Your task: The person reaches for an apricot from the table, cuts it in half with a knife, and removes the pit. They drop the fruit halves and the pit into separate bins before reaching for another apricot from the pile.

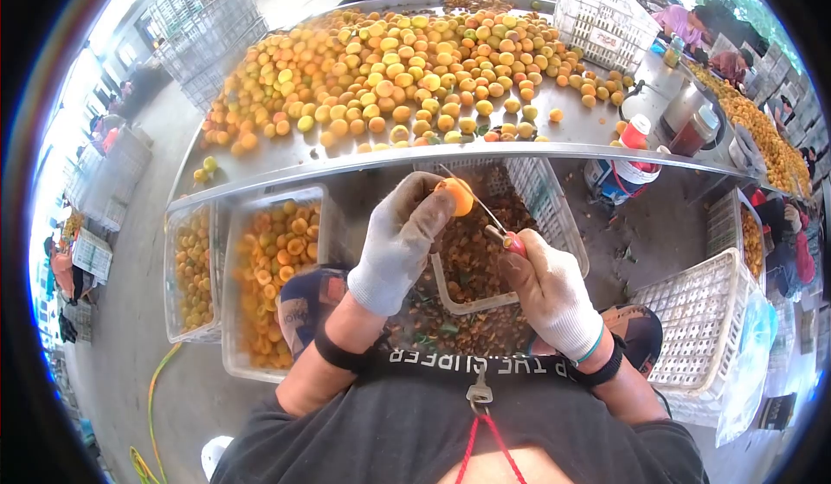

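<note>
**Apricot at the blade: hazards and setting**

Item: one orange apricot, pinched in the fingertips of the gloved left hand, raised just above and ahead of the right hand. The right hand is closed around the red handle of a thin knife, whose blade runs up to the fruit.

Risks, as judged:
- The blade lies close to the left fingertips. A slip off the rounded skin could cut through the cloth glove.
- The grip on the fruit is light. If it loosens, the fruit would likely fall into the pit crate directly below both hands.

Surface: a steel tabletop just beyond the hands, bearing a broad apricot heap. A kettle stands far to the right.

Surroundings: fruit-filled tubs sit left of the left hand, and an empty white crate sits right of the right hand. The concrete floor lies further left. Other people work at the far end.
</note>
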Demonstrator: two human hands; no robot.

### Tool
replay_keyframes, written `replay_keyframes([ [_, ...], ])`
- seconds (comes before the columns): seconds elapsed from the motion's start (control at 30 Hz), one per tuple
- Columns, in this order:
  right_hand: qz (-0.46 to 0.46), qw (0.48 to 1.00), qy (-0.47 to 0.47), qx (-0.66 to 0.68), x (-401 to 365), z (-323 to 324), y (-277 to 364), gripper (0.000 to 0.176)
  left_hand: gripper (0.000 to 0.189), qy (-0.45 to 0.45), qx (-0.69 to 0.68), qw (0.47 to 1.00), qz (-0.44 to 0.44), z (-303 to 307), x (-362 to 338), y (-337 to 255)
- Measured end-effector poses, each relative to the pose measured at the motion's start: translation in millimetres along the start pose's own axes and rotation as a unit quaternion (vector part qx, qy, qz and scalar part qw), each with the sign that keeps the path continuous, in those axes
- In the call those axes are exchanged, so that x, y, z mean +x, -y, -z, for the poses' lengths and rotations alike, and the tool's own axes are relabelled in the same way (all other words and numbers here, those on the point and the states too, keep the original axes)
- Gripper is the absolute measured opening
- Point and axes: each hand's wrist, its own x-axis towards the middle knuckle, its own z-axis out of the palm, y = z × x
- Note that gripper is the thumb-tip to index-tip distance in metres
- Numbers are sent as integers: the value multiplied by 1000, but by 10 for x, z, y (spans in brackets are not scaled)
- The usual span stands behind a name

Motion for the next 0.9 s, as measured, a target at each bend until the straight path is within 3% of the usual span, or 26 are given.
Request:
replay_keyframes([
  [0.07, -12, 1000, 9, 13, 9, 2, 16, 19, 28, 16, -19, 999, 23, 10, -2, 7],
  [0.2, -7, 999, 15, 34, 5, -41, -53, 18, 32, 44, -16, 999, -6, 64, 21, 54],
  [0.27, -11, 999, 16, 50, 0, -92, -79, 18, 35, 36, 74, 997, 2, 53, 2, 25],
  [0.47, -31, 996, 37, 77, 75, -119, -70, 18, 36, 22, 112, 993, -40, -35, 9, 36],
  [0.6, -23, 998, 50, 31, 61, -90, -79, 16, 34, 29, 40, 999, -13, -29, 11, 5],
  [0.67, -22, 998, 46, 47, 31, -50, -61, 15, 35, 42, 0, 998, 43, -8, 28, 3],
  [0.77, -37, 995, 54, 77, 11, -28, -69, 15, 34, 53, -22, 998, -12, -6, 96, 154],
  [0.9, -46, 991, 77, 103, 94, -21, -54, 14, 34, 49, 11, 999, 18, -87, 15, -12],
])
